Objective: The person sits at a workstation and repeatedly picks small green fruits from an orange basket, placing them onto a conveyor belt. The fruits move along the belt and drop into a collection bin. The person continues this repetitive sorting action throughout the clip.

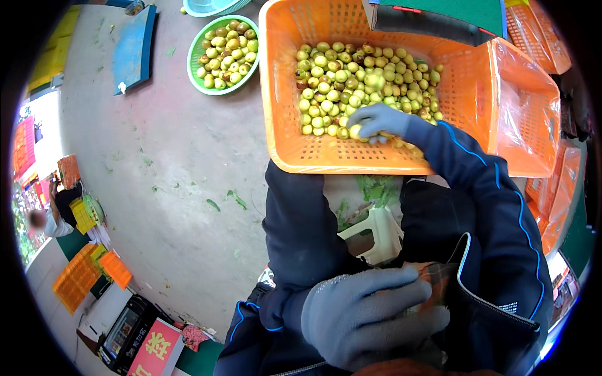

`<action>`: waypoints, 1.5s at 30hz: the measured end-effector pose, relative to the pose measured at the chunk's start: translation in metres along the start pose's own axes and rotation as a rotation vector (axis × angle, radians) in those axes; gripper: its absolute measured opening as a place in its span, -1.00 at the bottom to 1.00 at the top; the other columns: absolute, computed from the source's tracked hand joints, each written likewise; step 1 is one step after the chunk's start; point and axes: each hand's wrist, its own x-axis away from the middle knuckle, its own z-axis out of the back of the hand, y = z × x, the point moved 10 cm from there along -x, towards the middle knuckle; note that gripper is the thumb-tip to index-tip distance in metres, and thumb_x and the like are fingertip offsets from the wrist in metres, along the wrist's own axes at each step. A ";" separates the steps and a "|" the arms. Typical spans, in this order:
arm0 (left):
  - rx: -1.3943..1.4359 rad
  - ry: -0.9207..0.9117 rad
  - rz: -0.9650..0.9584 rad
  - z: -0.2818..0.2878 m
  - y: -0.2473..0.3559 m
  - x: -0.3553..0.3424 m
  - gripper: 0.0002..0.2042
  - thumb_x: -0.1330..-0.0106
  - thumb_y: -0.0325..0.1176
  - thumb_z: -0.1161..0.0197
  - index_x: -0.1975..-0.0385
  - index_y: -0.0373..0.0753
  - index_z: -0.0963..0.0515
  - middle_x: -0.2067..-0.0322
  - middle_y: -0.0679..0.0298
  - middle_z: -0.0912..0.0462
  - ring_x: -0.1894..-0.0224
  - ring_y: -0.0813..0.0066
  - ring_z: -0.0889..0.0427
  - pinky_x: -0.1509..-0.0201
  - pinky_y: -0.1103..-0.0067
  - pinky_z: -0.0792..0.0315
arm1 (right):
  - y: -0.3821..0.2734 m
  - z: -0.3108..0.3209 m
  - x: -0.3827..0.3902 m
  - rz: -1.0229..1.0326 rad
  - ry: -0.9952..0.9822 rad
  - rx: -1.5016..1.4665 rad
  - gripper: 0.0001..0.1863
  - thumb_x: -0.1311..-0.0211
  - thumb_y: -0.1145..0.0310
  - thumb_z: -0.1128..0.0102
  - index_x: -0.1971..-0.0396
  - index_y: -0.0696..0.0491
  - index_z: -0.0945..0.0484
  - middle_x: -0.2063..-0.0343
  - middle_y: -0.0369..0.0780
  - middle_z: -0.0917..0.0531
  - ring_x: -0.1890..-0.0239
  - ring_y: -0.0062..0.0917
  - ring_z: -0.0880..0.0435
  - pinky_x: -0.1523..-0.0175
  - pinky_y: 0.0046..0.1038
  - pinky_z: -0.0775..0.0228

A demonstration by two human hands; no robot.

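Note:
An orange plastic crate (271,94) stands in front of my knees, its floor covered with small round yellow-green fruits (338,76), some patched brown, that look like jujubes. Inside its near side, my grey-gloved right hand (379,121) reaches down with its fingers closed around one jujube (355,131). One fruit (374,81) above the pile is smeared by motion. Close to my chest, my left hand (364,316), gloved in grey too, has its back up and its fingers apart, slightly bent. Its palm is hidden, and nothing shows in it.
Left of the crate, a green basket (193,62) of similar fruits sits on the concrete floor (182,175), with a light-blue basin (213,6) behind. A dark box with a green top (439,19) overhangs the crate's far edge. More orange crates (527,113) stand right. A pale plastic stool (379,235) is between my legs.

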 end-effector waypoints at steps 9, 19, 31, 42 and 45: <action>-0.049 -0.361 -0.101 -0.053 -0.002 -0.019 -0.68 0.10 -0.40 -0.38 0.26 -0.13 -0.61 0.21 0.10 -0.61 0.26 0.11 -0.65 0.27 0.38 -0.55 | 0.038 0.100 0.187 0.434 0.619 -0.864 -0.58 -0.31 0.17 -0.14 -0.10 0.01 -0.41 0.26 -0.19 -0.62 0.60 -0.66 -0.48 0.61 -0.72 -0.25; -0.396 -0.275 0.081 -0.070 -0.036 -0.028 -0.73 0.04 -0.57 -0.33 0.29 -0.16 -0.60 0.20 0.14 -0.65 0.23 0.15 -0.66 0.23 0.43 -0.55 | -0.053 0.270 0.249 0.930 0.508 -0.989 -0.70 -0.32 0.18 -0.16 0.10 0.07 -0.54 0.32 -0.28 -0.62 0.48 -0.69 -0.51 0.45 -0.66 -0.36; -0.331 -0.363 0.003 -0.088 -0.037 -0.028 -0.72 0.08 -0.45 -0.33 0.28 -0.12 -0.62 0.17 0.21 -0.59 0.22 0.20 -0.63 0.29 0.45 -0.54 | -0.178 0.286 0.346 1.111 0.994 -0.127 -0.71 -0.36 0.21 -0.13 0.08 0.10 -0.53 0.33 -0.28 -0.64 0.33 -0.59 -0.62 0.18 -0.51 -0.52; -0.015 -0.361 -0.128 -0.082 -0.022 -0.022 -0.72 0.02 -0.39 -0.34 0.24 -0.16 -0.62 0.15 0.13 -0.57 0.17 0.25 -0.59 0.18 0.43 -0.59 | 0.121 0.224 0.106 -0.311 0.803 0.660 -0.26 -0.15 -0.05 -0.24 -0.25 0.10 -0.36 0.01 0.05 -0.60 -0.04 -0.11 -0.59 -0.16 -0.23 -0.40; -0.009 -0.379 -0.066 -0.075 -0.025 -0.018 -0.71 0.01 -0.37 -0.32 0.22 -0.12 -0.62 0.13 0.13 -0.59 0.16 0.26 -0.59 0.11 0.40 -0.58 | 0.135 0.232 0.078 -0.430 0.776 0.667 -0.24 -0.16 -0.15 -0.18 -0.23 0.09 -0.38 -0.03 0.06 -0.57 -0.08 -0.10 -0.56 -0.17 -0.18 -0.38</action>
